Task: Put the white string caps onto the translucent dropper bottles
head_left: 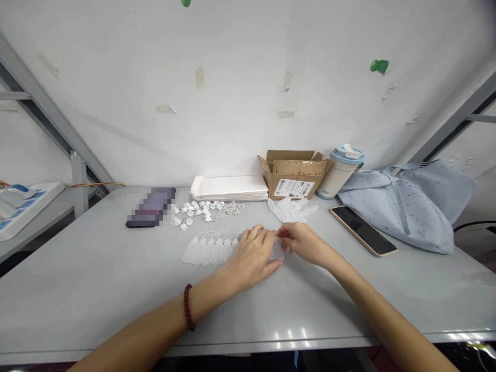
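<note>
My left hand is curled around a small translucent plastic bottle at the middle of the grey table. My right hand pinches at the bottle's right end; what its fingertips hold is too small to see. Just left of my left hand lies a row of several finished translucent bottles side by side. Behind them are scattered small white caps and thin white plugs. A loose pile of empty bottles lies behind my right hand.
A stack of flat white trays, an open cardboard box and a lidded blue-and-cream cup stand along the wall. A phone lies face up on the right beside a light blue bag. A dark blurred object lies at the left.
</note>
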`<state>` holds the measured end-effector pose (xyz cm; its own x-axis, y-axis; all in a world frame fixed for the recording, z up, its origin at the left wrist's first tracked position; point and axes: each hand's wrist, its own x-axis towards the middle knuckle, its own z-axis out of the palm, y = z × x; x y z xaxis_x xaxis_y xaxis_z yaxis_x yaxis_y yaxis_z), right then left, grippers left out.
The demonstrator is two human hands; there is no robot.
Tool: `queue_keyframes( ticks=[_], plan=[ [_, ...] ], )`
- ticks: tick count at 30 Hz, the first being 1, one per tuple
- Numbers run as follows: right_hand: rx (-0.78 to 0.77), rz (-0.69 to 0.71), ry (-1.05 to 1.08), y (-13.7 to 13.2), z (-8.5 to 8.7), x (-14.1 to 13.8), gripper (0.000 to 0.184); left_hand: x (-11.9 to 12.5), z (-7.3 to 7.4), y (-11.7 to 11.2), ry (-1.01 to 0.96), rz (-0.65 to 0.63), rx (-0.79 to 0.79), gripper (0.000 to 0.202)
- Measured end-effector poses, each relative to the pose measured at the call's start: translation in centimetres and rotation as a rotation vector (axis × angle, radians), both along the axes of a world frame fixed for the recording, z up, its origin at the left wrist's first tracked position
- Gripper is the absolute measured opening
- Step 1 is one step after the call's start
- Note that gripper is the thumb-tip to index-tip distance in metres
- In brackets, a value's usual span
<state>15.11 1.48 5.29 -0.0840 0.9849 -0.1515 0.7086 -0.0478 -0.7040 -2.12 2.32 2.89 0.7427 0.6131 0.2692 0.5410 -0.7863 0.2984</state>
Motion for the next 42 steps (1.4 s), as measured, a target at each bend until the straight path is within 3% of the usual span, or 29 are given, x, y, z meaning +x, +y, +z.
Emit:
queue_keyframes(
  ticks=[7, 11, 16, 20, 24, 29, 34, 42],
  plan=[
    [0.020, -0.022, 0.047, 0.3, -0.8, 0.4, 0.017, -0.4, 0.6, 0.8, -0.215, -0.004, -0.063, 0.048],
    [0.005, -0.050, 0.054, 0.4, -0.8, 0.6, 0.014, -2.3, 1.3, 3.5, -0.376, 0.201, -0.036, 0.025],
    [-0.020, -0.061, 0.069, 0.4, -0.3, 0.6, 0.015, -5.4, 1.2, 7.2, -0.283, 0.399, -0.002, 0.021],
    [0.000, -0.061, 0.062, 0.4, -0.4, 0.7, 0.015, -6.4, 0.6, 8.3, -0.186, 0.376, 0.076, 0.030],
    [0.078, -0.074, 0.000, 0.6, -0.6, 1.0, 0.014, -6.1, 0.5, 8.4, -0.098, 0.277, 0.158, 0.031],
    [0.172, -0.105, -0.042, 0.9, -0.6, 1.2, 0.011, -5.8, 1.1, 8.0, 0.039, 0.195, 0.104, 0.033],
    [0.386, -0.123, -0.195, 1.4, -1.0, 1.4, 0.014, -5.6, 1.3, 7.9, 0.113, 0.145, 0.087, 0.033],
    [0.537, -0.011, -0.440, 2.1, -2.4, 1.2, 0.041, -5.4, 1.0, 7.8, 0.126, 0.133, 0.077, 0.026]
  ],
)
